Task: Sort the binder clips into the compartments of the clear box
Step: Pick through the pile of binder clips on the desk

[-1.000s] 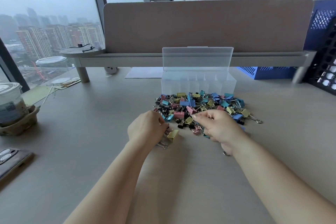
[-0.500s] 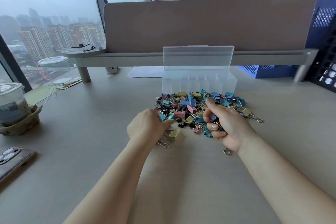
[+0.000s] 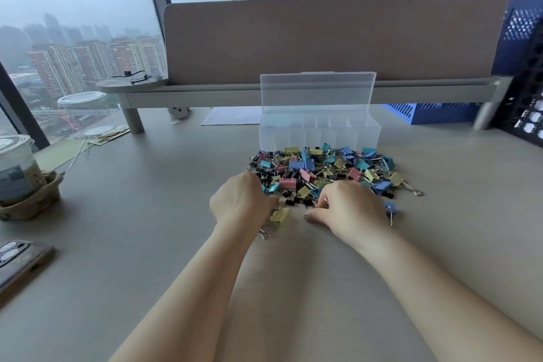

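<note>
Beside the binder clips (image 3: 323,169), left hand (image 3: 241,203) grips a yellow clip (image 3: 279,216); right hand (image 3: 351,209) hides its grasp.

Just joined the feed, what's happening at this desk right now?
A person is sorting a pile of binder clips on the desk, in front of the open clear box. The left hand holds a yellow clip at the pile's near edge; the right hand is curled over the pile, its grip hidden. No clips show in the box yet.

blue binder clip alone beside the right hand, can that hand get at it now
Probably yes: the small blue metal binder clip lies on the grey desk beside the right hand, apart from the coloured clip pile, nothing over it.
</note>
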Available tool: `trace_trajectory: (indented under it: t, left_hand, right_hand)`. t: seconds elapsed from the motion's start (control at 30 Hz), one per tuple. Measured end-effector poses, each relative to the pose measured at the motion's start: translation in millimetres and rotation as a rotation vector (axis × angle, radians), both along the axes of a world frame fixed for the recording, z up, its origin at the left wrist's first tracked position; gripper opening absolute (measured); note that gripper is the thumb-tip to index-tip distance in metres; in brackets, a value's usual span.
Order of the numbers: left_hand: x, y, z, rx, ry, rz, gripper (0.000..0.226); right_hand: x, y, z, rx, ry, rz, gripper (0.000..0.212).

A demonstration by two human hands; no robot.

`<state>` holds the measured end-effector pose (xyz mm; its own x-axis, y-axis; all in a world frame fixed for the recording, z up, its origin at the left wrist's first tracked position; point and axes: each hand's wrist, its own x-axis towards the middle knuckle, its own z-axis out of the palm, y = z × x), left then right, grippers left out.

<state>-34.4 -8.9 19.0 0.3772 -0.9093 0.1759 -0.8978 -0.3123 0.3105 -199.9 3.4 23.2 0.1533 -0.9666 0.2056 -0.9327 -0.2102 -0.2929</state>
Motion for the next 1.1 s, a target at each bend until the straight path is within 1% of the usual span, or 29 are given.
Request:
trace_trajectory:
  t: [0.13,0.2,0.23,0.27,0.33,0.37,0.4,0.47,0.5,0.57,0.63,0.7,0.73,0.8,0.87,0.93,1.0,1.03,1.1]
  left_hand:
    - [0,0,0,0.005,0.012,-0.014,0.023]
    - [1,2,0,-0.005,0.036,-0.034,0.020]
    - [2,3,0,-0.021,0.060,-0.051,0.018]
    - [4,3,2,-0.048,0.097,-0.073,0.016]
    - [6,5,4,-0.113,0.228,-0.150,0.015]
    - [6,6,5,-0.146,0.341,-0.205,0.019]
    - [5,7,6,-0.169,0.499,-0.250,0.025]
    - [3,10,11,-0.149,0.929,-0.252,0.035]
    - [3,11,13,-0.108,1.160,-0.232,0.035]
    - [2,11,15,-0.030,1.565,-0.216,0.028]
    - [3,8,14,0.033,1.875,-0.199,0.023]
    - [4,8,13,0.085,2.073,-0.177,0.018]
    - [4,9,13,0.108,2.122,-0.176,0.018]
    - [5,12,14,0.139,2.148,-0.186,0.021]
    - [5,14,15,0.140,2.107,-0.201,0.024]
    - [5,14,14,0.115,2.019,-0.196,0.029]
    - [3,14,12,0.076,1.905,-0.189,0.028]
    - [1,14,12,0.052,1.840,-0.195,0.026]
    - [-2,16,13,-0.011,1.696,-0.210,0.021]
  right_hand:
    - [2,1,-3,-0.005,0.021,-0.001,0.030]
    - [-1,0,-5,0.007,-0.034,0.011,0.026]
    - [-3,-1,-5,0.026,-0.118,0.026,0.025]
    - [-5,-2,-4,0.054,-0.245,0.044,0.023]
    - [-7,-5,-1,0.134,-0.578,0.058,0.021]
    - [-8,-5,1,0.200,-0.772,0.052,0.022]
    - [-9,-6,2,0.290,-0.975,0.041,0.022]
    - [-12,-8,6,0.509,-1.386,0.029,0.018]
    - [-13,-8,9,0.611,-1.550,0.030,0.018]
    - [-16,-7,13,0.724,-1.773,0.037,0.019]
    - [-17,-7,13,0.731,-1.851,0.047,0.024]
    - [-18,-6,12,0.707,-1.830,0.065,0.026]
    - [-19,-7,11,0.688,-1.802,0.068,0.027]
    - [-20,-9,9,0.645,-1.728,0.063,0.032]
    - [-21,-10,9,0.581,-1.592,0.058,0.042]
    - [-20,-9,8,0.439,-1.356,0.053,0.048]
    - [-17,-8,4,0.218,-1.016,0.061,0.050]
    - [-16,-9,1,0.123,-0.836,0.070,0.046]
    - [-16,-9,-4,0.036,-0.541,0.101,0.026]
